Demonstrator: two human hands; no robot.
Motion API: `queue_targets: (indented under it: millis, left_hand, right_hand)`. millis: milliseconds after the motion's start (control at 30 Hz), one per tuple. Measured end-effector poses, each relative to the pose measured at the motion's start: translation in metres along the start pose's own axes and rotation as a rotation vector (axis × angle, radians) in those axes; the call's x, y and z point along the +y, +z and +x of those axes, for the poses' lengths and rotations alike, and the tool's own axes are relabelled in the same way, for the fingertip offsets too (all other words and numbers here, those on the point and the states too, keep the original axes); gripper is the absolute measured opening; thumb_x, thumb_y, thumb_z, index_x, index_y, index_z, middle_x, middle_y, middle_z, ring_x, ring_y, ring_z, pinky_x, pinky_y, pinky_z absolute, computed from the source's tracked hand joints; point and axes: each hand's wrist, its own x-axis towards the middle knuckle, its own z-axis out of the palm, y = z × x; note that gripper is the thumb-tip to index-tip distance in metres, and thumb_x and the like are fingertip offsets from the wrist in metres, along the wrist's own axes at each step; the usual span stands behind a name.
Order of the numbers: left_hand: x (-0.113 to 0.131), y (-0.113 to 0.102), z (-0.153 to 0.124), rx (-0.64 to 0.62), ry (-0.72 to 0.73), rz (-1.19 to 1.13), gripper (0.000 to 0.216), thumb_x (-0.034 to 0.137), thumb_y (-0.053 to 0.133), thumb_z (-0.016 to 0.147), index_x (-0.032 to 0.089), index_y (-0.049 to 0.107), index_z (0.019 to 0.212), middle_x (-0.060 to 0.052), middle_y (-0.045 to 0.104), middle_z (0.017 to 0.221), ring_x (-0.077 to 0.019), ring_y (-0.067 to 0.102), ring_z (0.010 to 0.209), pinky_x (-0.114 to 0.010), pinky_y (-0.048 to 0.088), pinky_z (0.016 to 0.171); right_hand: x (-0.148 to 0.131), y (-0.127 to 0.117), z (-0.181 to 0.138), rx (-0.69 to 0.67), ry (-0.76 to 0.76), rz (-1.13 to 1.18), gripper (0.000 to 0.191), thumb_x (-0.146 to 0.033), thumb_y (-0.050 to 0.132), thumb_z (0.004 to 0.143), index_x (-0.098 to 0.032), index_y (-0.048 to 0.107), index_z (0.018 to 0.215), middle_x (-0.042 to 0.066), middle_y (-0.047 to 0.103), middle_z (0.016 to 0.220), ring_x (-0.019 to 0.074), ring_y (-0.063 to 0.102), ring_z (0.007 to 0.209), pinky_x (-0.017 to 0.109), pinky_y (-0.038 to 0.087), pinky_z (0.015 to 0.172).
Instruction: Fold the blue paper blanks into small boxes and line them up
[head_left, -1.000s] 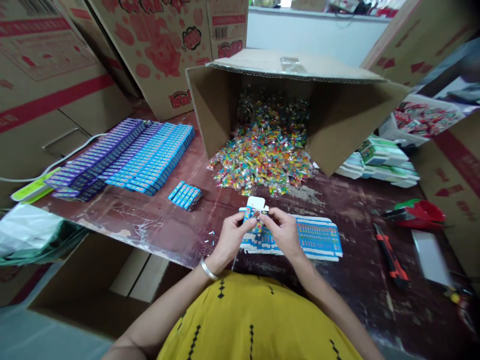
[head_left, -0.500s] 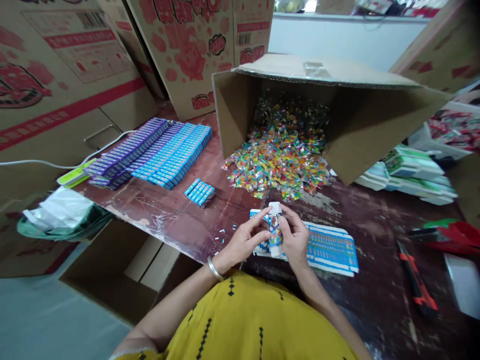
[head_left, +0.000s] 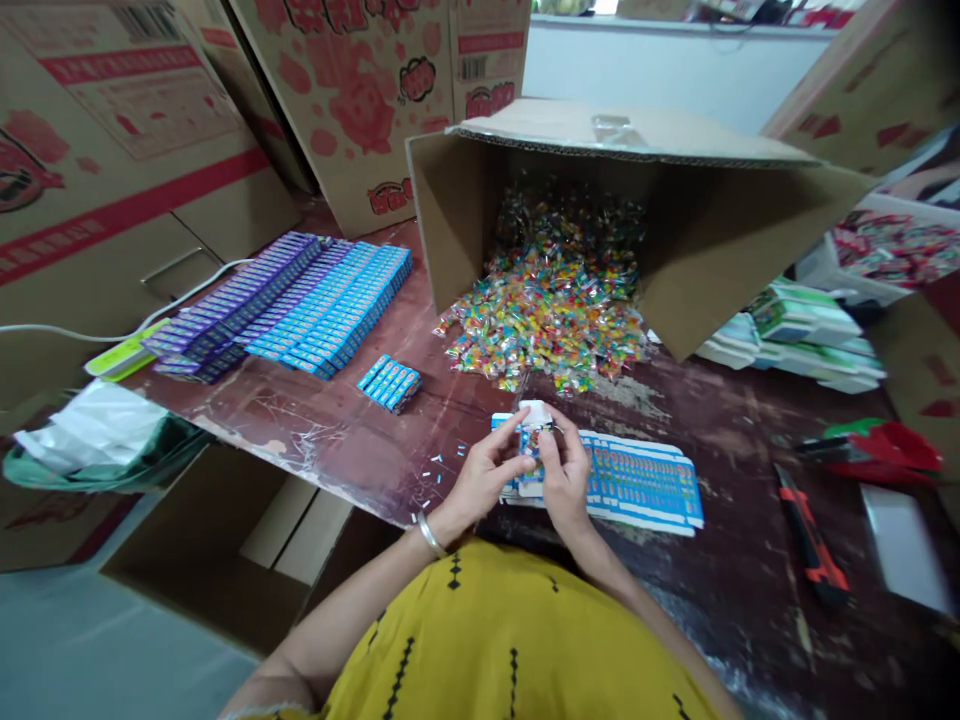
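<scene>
Between my two hands is a small printed carton (head_left: 532, 442) with white end flaps, above the front of the table. My left hand (head_left: 486, 478) grips its left side, thumb across the lower part and fingers at the top. My right hand (head_left: 568, 474) holds the right side, with the thumb on the printed face. Under and beside my hands lies a row of flat blue cartons (head_left: 645, 480), overlapping each other. A small block of filled blue boxes (head_left: 388, 383) sits to the left. Wrapped candies (head_left: 555, 320) spill from a tipped cardboard box (head_left: 705, 240) behind.
Rows of blue boxes (head_left: 337, 305) and purple boxes (head_left: 247, 295) stand at the left. An open carton (head_left: 217, 560) is below the table edge. At right lie a red-and-black cutter (head_left: 811, 540), a red item (head_left: 892, 450) and green-white packs (head_left: 806, 330).
The carton has turned in my hands, and its top flap now looks wider and more open. My fingers have shifted around it. The whole view has moved slightly.
</scene>
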Motion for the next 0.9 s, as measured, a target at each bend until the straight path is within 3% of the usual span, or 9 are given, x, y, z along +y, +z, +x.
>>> queue_targets:
  millis: [100,233,433,567,667,900]
  left_hand:
    - [0.000,-0.005,0.002,0.062,-0.030,0.003,0.075,0.031,0.069,0.081,0.021,0.036,0.147,-0.006,0.068,0.104,-0.0166,0.061,0.087,-0.027,0.050,0.078]
    - [0.012,-0.010,0.002,0.017,0.010,0.138,0.071,0.030,0.066,0.084,0.022,0.035,0.148,-0.003,0.065,0.095,-0.0129,0.056,0.079,-0.024,0.048,0.075]
    - [0.013,-0.015,0.000,-0.008,0.057,0.418,0.063,0.030,0.060,0.088,0.020,0.038,0.146,0.001,0.062,0.082,-0.0099,0.048,0.065,-0.022,0.045,0.066]
    - [0.009,-0.019,0.000,-0.054,0.037,0.394,0.046,0.028,0.059,0.087,0.020,0.054,0.132,-0.004,0.066,0.101,-0.0138,0.058,0.079,-0.026,0.049,0.077]
    - [0.009,-0.020,0.001,-0.059,0.008,0.267,0.039,0.026,0.060,0.086,0.019,0.056,0.124,-0.007,0.064,0.117,-0.0183,0.062,0.096,-0.030,0.050,0.087]
    - [0.008,-0.017,0.001,-0.022,-0.024,0.137,0.037,0.022,0.066,0.082,0.019,0.055,0.117,-0.007,0.061,0.116,-0.0183,0.061,0.102,-0.029,0.049,0.089]
  right_hand:
    - [0.001,-0.001,0.002,-0.026,-0.014,-0.025,0.038,-0.037,0.052,0.092,-0.021,0.059,0.126,0.009,0.063,0.128,0.0244,0.060,0.114,0.039,0.047,0.098]
    - [0.004,-0.007,0.006,-0.068,0.004,-0.030,0.041,-0.035,0.056,0.091,-0.023,0.059,0.129,0.008,0.067,0.121,0.0229,0.066,0.101,0.037,0.052,0.089]
    - [0.007,-0.010,0.007,-0.053,-0.099,-0.166,0.030,-0.031,0.056,0.091,-0.023,0.065,0.118,0.006,0.069,0.116,0.0222,0.065,0.104,0.036,0.050,0.092]
    - [0.009,-0.010,0.005,-0.100,-0.145,-0.172,0.021,-0.027,0.055,0.092,-0.023,0.069,0.107,0.004,0.072,0.103,0.0202,0.067,0.096,0.033,0.050,0.088]
    - [0.010,-0.009,0.005,-0.120,-0.115,-0.160,0.018,-0.027,0.055,0.091,-0.023,0.070,0.100,0.004,0.073,0.097,0.0198,0.067,0.091,0.033,0.050,0.085]
    - [0.013,-0.009,0.015,-0.122,-0.023,-0.088,0.013,-0.029,0.061,0.087,-0.021,0.070,0.081,0.001,0.068,0.079,0.0170,0.063,0.074,0.028,0.048,0.069]
